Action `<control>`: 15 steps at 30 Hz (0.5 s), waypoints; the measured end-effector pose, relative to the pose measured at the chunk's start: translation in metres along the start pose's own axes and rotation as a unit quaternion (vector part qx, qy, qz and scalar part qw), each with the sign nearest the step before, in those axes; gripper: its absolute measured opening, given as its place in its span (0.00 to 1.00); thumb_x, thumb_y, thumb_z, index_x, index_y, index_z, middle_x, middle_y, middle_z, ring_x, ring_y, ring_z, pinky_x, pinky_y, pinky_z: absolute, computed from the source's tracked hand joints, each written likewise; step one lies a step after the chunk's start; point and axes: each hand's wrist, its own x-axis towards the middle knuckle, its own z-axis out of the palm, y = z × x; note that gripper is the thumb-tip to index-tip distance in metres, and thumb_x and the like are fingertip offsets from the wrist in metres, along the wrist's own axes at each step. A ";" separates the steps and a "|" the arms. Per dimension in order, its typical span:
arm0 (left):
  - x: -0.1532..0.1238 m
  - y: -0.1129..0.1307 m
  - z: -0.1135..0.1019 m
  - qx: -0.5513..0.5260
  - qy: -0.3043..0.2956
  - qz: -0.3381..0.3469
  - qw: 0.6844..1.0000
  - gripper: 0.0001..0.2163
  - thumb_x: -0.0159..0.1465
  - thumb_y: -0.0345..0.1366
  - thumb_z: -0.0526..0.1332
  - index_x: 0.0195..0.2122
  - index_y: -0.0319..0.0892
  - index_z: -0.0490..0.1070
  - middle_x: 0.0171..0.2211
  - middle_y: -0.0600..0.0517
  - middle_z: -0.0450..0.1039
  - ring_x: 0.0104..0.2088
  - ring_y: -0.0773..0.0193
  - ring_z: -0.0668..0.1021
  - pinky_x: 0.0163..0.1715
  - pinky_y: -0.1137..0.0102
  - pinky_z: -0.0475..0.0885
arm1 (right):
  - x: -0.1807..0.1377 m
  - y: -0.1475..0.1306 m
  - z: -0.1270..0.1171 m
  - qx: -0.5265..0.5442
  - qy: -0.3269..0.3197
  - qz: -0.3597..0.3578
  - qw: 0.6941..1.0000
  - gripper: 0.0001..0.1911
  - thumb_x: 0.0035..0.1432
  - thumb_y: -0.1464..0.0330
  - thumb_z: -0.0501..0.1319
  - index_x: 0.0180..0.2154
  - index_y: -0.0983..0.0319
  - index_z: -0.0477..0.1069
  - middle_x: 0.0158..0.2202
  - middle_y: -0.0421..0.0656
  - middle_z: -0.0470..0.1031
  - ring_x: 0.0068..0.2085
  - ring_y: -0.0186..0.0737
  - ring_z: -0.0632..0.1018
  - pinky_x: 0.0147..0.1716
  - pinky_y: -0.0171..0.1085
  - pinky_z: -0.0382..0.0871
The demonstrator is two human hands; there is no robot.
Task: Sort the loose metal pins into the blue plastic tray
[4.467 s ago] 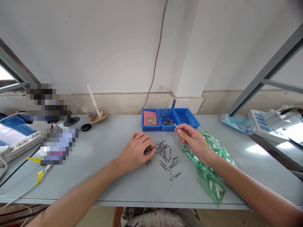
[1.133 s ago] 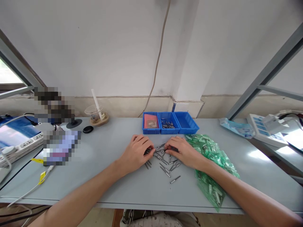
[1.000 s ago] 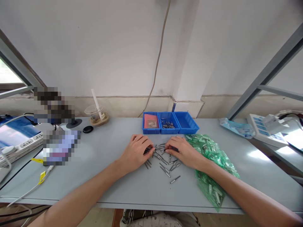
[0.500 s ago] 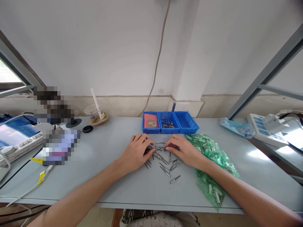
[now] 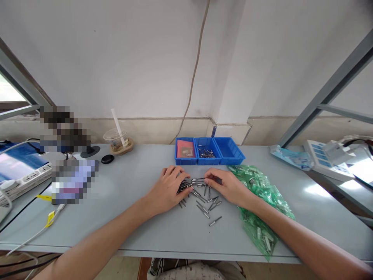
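Several small metal pins [image 5: 204, 202] lie scattered on the grey table [image 5: 175, 229] between my hands. My left hand [image 5: 169, 188] rests knuckles up at the left edge of the pile, fingers curled over a bunch of pins. My right hand [image 5: 227, 186] lies at the right edge, fingertips pinched down on pins at the pile's top. Behind the pile stands a row of blue bins [image 5: 230, 155]; the middle bin holds more metal pins [image 5: 205, 152], the left one a red packet [image 5: 185, 149].
A green plastic bag [image 5: 262, 206] of small parts lies under my right forearm. At the left are a power strip [image 5: 23, 179], white cables, a plastic cup [image 5: 116, 139] with a straw and a black disc [image 5: 107, 158]. Grey shelf struts and a blue-white device [image 5: 323, 159] stand at the right.
About 4.5 s ago my right hand held a pin up near the middle bin; it has come down to the pile. In the last second both hands shifted slightly and a few pins moved.
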 end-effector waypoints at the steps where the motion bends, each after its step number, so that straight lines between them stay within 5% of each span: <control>1: 0.000 0.000 0.000 -0.003 -0.005 0.000 1.000 0.15 0.75 0.47 0.61 0.57 0.45 0.72 0.55 0.45 0.72 0.55 0.49 0.71 0.55 0.53 0.67 | 0.000 0.000 0.000 0.006 0.007 0.005 1.000 0.12 0.73 0.56 0.57 0.41 0.54 0.74 0.37 0.40 0.80 0.36 0.44 0.77 0.34 0.40 0.66; 15: -0.002 0.007 -0.009 -0.052 -0.082 0.051 0.994 0.29 0.73 0.56 0.61 0.71 0.51 0.63 0.68 0.44 0.66 0.66 0.45 0.68 0.65 0.47 0.63 | -0.002 -0.001 -0.003 -0.050 0.065 0.036 0.996 0.09 0.73 0.60 0.55 0.40 0.55 0.68 0.36 0.40 0.79 0.36 0.45 0.77 0.37 0.42 0.67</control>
